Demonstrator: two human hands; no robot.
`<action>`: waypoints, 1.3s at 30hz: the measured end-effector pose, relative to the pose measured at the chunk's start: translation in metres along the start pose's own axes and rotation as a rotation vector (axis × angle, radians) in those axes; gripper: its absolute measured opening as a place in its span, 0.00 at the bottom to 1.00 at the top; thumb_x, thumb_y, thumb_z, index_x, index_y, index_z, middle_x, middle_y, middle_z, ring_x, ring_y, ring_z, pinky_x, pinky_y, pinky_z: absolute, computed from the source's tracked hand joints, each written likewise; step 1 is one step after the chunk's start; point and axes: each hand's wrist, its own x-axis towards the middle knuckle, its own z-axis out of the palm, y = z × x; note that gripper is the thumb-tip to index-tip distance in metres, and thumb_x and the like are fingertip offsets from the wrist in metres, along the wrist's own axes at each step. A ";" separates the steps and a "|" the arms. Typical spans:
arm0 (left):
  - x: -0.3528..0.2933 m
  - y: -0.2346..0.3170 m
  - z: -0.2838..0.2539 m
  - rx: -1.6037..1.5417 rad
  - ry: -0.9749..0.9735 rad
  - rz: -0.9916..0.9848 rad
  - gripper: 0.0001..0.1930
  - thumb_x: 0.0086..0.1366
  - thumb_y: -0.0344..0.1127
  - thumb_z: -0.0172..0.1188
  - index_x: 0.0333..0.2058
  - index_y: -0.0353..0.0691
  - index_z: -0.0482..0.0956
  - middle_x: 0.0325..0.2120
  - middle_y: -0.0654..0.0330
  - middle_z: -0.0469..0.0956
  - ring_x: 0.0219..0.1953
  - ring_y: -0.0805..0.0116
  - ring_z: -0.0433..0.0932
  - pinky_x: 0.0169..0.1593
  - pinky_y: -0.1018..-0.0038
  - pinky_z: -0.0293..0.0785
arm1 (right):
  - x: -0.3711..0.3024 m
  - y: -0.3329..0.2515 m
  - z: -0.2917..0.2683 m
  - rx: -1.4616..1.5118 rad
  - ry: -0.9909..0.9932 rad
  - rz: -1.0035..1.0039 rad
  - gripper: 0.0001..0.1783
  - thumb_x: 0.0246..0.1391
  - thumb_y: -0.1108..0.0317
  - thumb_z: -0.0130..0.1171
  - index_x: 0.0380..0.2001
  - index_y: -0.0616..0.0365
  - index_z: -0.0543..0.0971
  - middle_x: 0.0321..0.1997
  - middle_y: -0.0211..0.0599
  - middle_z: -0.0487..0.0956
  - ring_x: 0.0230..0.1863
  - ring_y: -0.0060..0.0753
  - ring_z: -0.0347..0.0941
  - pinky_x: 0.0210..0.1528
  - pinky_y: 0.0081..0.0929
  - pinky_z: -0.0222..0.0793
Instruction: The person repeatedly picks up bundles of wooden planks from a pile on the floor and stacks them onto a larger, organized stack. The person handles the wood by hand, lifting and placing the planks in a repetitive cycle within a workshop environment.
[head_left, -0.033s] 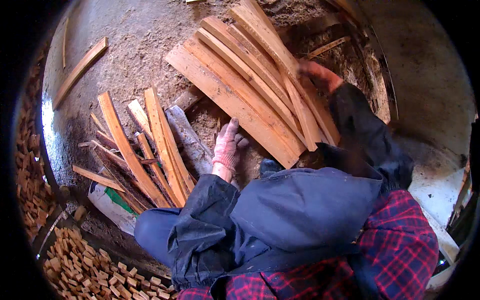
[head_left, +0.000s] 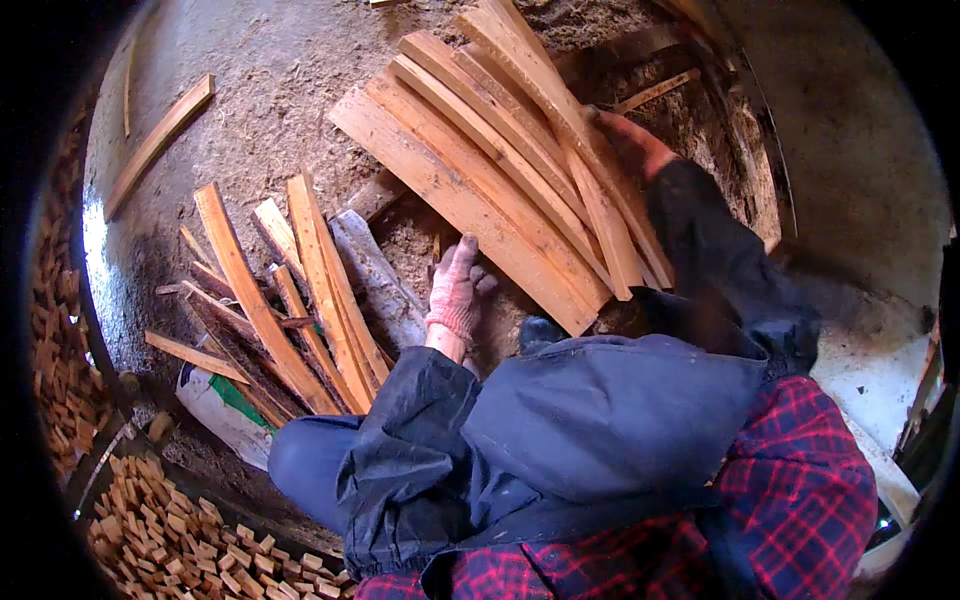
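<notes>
A fanned stack of long sawn wooden boards point(head_left: 480, 190) lies slantwise in front of me. My left hand point(head_left: 458, 290), in a pinkish knitted glove, is at the near-left edge of the widest board, one finger raised against it and the others loosely bent apart. It is open and grips nothing. On the stack's far right side, my right hand point(head_left: 640, 145), in an orange-red glove, reaches against the outermost board point(head_left: 545, 85). Its fingers are partly behind the wood and blurred, so their grip is unclear.
Left of my left hand stand narrow wood strips point(head_left: 320, 290) beside a white-and-green sack point(head_left: 225, 410). A pile of small cut blocks point(head_left: 190, 530) fills the lower left. A loose strip point(head_left: 160, 145) lies on the sawdust-strewn floor point(head_left: 270, 110). A pale panel point(head_left: 880, 380) is at right.
My right hand and sleeve have shifted slightly left and up, closer in behind the outermost board. The boards have barely moved; my left hand stays in place.
</notes>
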 end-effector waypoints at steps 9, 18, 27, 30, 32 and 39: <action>0.003 0.000 -0.012 0.018 -0.034 0.151 0.35 0.61 0.57 0.61 0.59 0.40 0.67 0.54 0.59 0.72 0.55 0.59 0.70 0.59 0.63 0.66 | -0.022 -0.073 0.128 -0.781 -0.100 0.025 0.43 0.36 0.57 0.75 0.57 0.61 0.71 0.52 0.39 0.76 0.55 0.32 0.70 0.60 0.30 0.62; -0.034 0.027 0.034 -0.105 -0.222 -0.124 0.35 0.60 0.57 0.62 0.59 0.43 0.67 0.55 0.60 0.72 0.57 0.58 0.69 0.62 0.60 0.63 | -0.044 -0.043 0.110 0.436 -0.135 0.317 0.32 0.57 0.53 0.59 0.60 0.57 0.70 0.60 0.32 0.73 0.59 0.26 0.68 0.64 0.31 0.60; -0.015 -0.002 -0.001 0.049 -0.069 0.234 0.38 0.55 0.54 0.69 0.58 0.41 0.67 0.53 0.62 0.73 0.55 0.65 0.69 0.59 0.65 0.65 | -0.047 0.005 0.150 0.167 -0.308 0.092 0.41 0.56 0.48 0.60 0.67 0.55 0.60 0.67 0.29 0.64 0.64 0.27 0.61 0.66 0.30 0.56; -0.004 -0.014 -0.013 -0.157 -0.137 -0.100 0.35 0.56 0.55 0.68 0.56 0.38 0.71 0.51 0.59 0.75 0.52 0.64 0.73 0.58 0.65 0.66 | -0.058 0.018 0.139 0.521 -0.166 0.330 0.37 0.53 0.47 0.62 0.62 0.52 0.68 0.60 0.30 0.73 0.61 0.32 0.67 0.64 0.36 0.61; 0.014 -0.033 -0.016 -0.315 -0.203 -0.008 0.33 0.57 0.53 0.67 0.56 0.39 0.71 0.51 0.59 0.75 0.53 0.63 0.73 0.58 0.65 0.68 | -0.060 0.015 0.150 0.522 -0.203 0.298 0.38 0.52 0.48 0.63 0.63 0.52 0.67 0.61 0.29 0.72 0.61 0.31 0.67 0.63 0.37 0.62; -0.056 0.072 0.058 -0.351 -0.213 0.092 0.25 0.59 0.43 0.66 0.54 0.42 0.73 0.48 0.61 0.78 0.49 0.62 0.76 0.56 0.60 0.72 | -0.062 -0.102 0.166 0.473 -0.045 0.314 0.34 0.51 0.50 0.65 0.59 0.51 0.72 0.56 0.34 0.77 0.56 0.35 0.72 0.62 0.37 0.66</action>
